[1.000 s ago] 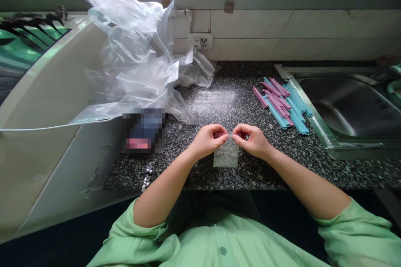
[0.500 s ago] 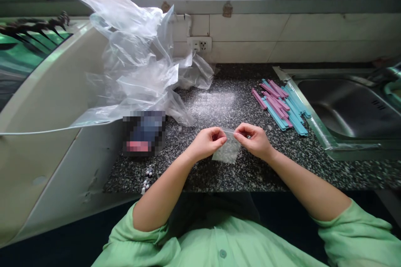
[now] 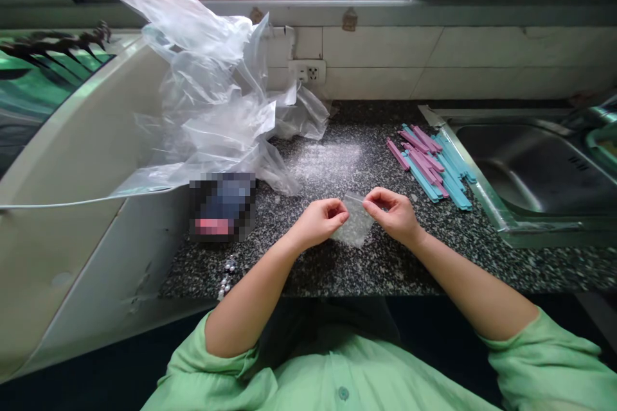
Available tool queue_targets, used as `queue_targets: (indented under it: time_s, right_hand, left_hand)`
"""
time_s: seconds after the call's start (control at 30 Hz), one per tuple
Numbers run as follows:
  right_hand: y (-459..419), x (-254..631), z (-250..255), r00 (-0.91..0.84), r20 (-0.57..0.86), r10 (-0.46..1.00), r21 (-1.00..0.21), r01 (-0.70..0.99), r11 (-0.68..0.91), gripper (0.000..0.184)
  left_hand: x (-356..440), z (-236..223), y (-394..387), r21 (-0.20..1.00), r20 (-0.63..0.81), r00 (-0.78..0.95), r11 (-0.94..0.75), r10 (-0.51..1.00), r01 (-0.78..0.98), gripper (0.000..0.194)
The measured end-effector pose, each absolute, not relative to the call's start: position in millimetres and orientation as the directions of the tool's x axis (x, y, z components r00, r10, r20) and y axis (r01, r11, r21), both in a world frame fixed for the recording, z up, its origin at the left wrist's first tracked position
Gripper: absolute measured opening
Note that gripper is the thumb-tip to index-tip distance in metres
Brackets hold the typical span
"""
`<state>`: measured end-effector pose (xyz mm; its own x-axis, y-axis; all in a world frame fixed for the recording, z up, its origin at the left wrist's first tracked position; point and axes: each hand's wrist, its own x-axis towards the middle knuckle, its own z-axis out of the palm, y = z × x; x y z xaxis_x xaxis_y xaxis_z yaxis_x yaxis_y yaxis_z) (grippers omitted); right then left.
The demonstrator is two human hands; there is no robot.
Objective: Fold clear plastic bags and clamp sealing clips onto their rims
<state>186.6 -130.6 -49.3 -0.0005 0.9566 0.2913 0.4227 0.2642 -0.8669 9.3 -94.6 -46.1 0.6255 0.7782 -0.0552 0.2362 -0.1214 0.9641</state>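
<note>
Right, mid-frame, just below centre, a small clear bag (image 3: pixel 357 225) hangs tilted between two hands. The right hand (image 3: pixel 398 215) pinches its upper right corner, finger and thumb together; the left hand (image 3: pixel 315 223) curls in at the bag's left edge, though from here I can't tell whether those fingertips grip it.

It looks next to weightless, thin and floppy, probably slippery too, easy to crease and hard to break. The top edge seems the best hold, a light pinch at each corner.

Room, then! Bare speckled worktop (image 3: pixel 308 276) runs beneath it, its front edge close at lower centre. Centre right, pink and blue strips (image 3: pixel 429 164) lie heaped beside the sink's metal rim (image 3: pixel 486 199); upper left, crumpled plastic sheeting (image 3: pixel 216 103) crowds in. The middle strip offers the freest path.
</note>
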Motion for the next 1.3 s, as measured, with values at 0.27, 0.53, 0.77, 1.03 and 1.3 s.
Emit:
queue_targets:
  time_s: [0.27, 0.53, 0.77, 1.03, 1.3]
  right_hand:
    - [-130.6, 183.4, -50.9, 0.021, 0.331, 0.943, -0.849, 0.444, 0.288, 0.016]
    - [-114.7, 202.8, -47.0, 0.030, 0.255, 0.966, -0.858, 0.467, 0.212, 0.024]
    - [-42.4, 274.9, -28.4, 0.140, 0.430, 0.892, -0.186, 0.980, -0.064, 0.031]
    - [-19.0, 281.1, -51.8, 0.117, 0.360, 0.926, 0.075, 0.985, -0.154, 0.034]
    - [-14.3, 273.2, -52.9, 0.159, 0.347, 0.924, 0.061, 0.980, -0.191, 0.030]
  left_hand:
    - [10.0, -49.0, -93.7, 0.957, -0.046, 0.624, -0.144, 0.780, 0.251, 0.015]
    - [8.0, -53.5, -88.5, 0.932, 0.003, 0.527, -0.192, 0.850, 0.306, 0.015]
    - [6.9, -55.9, -84.1, 0.946, 0.045, 0.445, -0.182, 0.894, 0.270, 0.018]
    - [3.4, -58.1, -78.3, 0.922, 0.097, 0.359, -0.220, 0.928, 0.319, 0.027]
    - [3.4, -65.1, -73.6, 0.901, 0.076, 0.334, -0.208, 0.940, 0.380, 0.024]
